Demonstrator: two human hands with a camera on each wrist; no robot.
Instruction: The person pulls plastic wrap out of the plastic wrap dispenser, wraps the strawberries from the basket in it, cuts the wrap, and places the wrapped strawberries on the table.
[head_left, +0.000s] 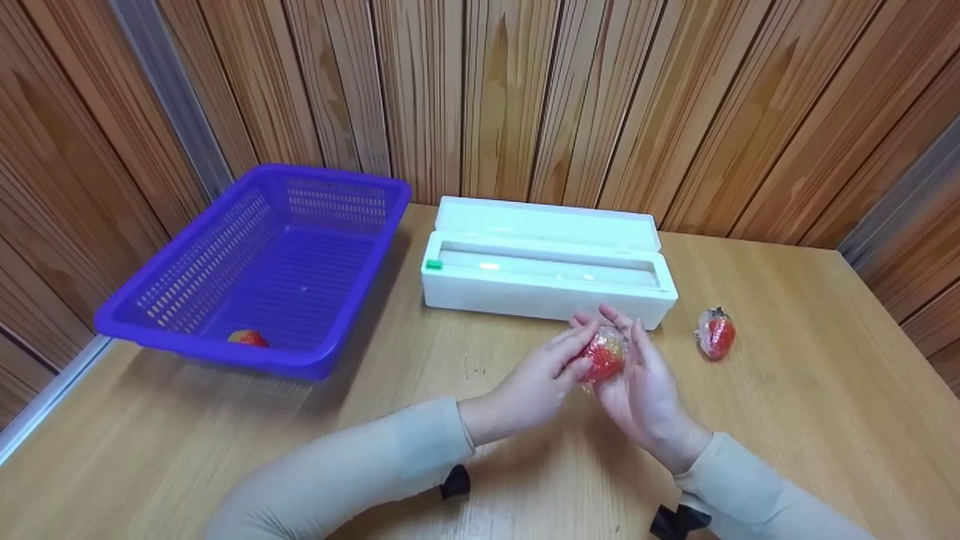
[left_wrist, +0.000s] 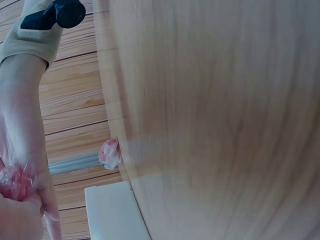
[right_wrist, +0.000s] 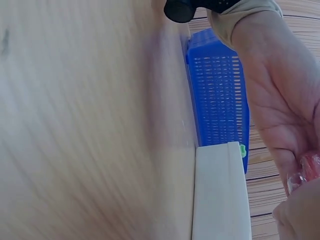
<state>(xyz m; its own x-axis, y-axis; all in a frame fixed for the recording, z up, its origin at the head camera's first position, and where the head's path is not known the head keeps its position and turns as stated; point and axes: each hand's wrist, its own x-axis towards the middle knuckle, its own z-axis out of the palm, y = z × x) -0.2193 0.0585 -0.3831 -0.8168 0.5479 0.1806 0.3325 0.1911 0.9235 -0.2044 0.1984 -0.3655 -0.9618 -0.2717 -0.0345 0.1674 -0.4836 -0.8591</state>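
Close in front of the white box, both hands meet around a red and yellowish strawberry (head_left: pixel 604 354) wrapped in clear film. My left hand (head_left: pixel 529 382) pinches it between thumb and fingers from the left side. Against its other side lies my right hand (head_left: pixel 649 394), its fingers extended and pointing up and away. The film looks crinkled and shiny on the fruit in the left wrist view, where the strawberry (left_wrist: pixel 15 184) is partly covered by fingers. Another film-wrapped strawberry (head_left: pixel 716 334), with a dark leafy top, lies on the table to the right of the hands.
A long white box (head_left: pixel 540 296) with its lid (head_left: pixel 547 225) raised stands behind the hands, a green piece (head_left: pixel 434 265) at its left end. The purple basket (head_left: pixel 330 352) on the left contains a red-yellow strawberry (head_left: pixel 248 338). Wood-panelled walls (head_left: pixel 510 97) border the table.
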